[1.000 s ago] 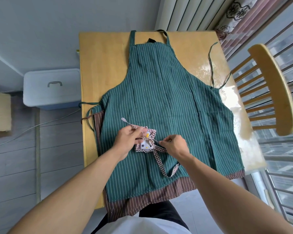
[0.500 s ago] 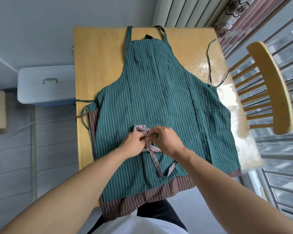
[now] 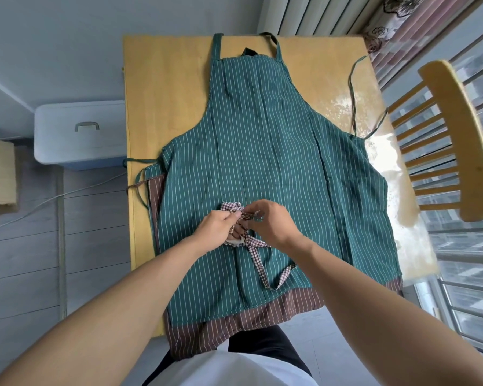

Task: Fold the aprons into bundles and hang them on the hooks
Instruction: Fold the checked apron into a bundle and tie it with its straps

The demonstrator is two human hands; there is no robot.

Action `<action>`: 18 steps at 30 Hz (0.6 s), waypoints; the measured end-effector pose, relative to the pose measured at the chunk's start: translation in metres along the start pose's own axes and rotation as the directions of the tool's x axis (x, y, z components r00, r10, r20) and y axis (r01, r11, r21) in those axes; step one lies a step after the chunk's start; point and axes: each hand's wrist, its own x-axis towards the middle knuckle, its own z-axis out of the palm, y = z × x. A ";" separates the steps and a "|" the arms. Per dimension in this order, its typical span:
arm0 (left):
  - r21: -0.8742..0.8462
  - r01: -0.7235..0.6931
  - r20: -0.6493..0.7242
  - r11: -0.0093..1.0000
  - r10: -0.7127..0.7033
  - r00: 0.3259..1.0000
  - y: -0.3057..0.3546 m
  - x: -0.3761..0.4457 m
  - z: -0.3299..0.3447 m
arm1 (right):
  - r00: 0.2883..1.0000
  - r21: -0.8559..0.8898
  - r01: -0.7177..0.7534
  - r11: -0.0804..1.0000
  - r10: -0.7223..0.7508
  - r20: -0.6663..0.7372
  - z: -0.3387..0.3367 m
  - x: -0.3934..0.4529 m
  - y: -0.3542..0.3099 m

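Head view: at six o'clock on the table [image 3: 165, 107], the left hand [image 3: 216, 228] and right hand [image 3: 273, 224] both pinch the checked bundle [image 3: 230, 207], seemingly tying its strap. Beneath it the green apron [image 3: 262, 140] and brown apron [image 3: 234, 324] lie flat, unfolded; no hooks show.

Three aprons are in view: one green striped apron [image 3: 262, 162] spread flat on top, one brown striped apron [image 3: 248, 327] lying under it with its edge showing at the near side and left, and one small checked apron [image 3: 230, 206] rolled into a bundle, its strap [image 3: 258, 263] trailing in one loop. Two hands work at that bundle, the left hand [image 3: 216, 228] and the right hand [image 3: 273, 221]. There is one table [image 3: 168, 87], one wooden chair [image 3: 457, 140], one grey lidded bin [image 3: 78, 135], and one cardboard box [image 3: 0, 174].
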 end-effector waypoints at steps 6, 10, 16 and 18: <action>-0.173 0.044 0.018 0.984 -0.041 0.999 -0.008 0.001 -0.004 | 0.991 -0.091 0.033 0.995 -0.044 -0.126 0.001 0.005 -0.005; -0.184 0.060 -0.014 0.981 -0.063 0.998 -0.009 0.000 0.000 | 0.991 -0.027 0.033 0.999 -0.036 -0.126 -0.001 0.000 0.003; -0.143 0.091 -0.077 0.986 -0.103 0.992 -0.005 -0.001 0.003 | 0.910 -0.484 0.269 0.832 -0.384 -0.155 0.014 -0.009 0.007; -0.106 0.089 -0.068 0.990 -0.097 0.993 -0.005 -0.001 0.003 | 0.929 -0.504 0.231 0.832 -0.342 -0.139 0.020 -0.008 0.006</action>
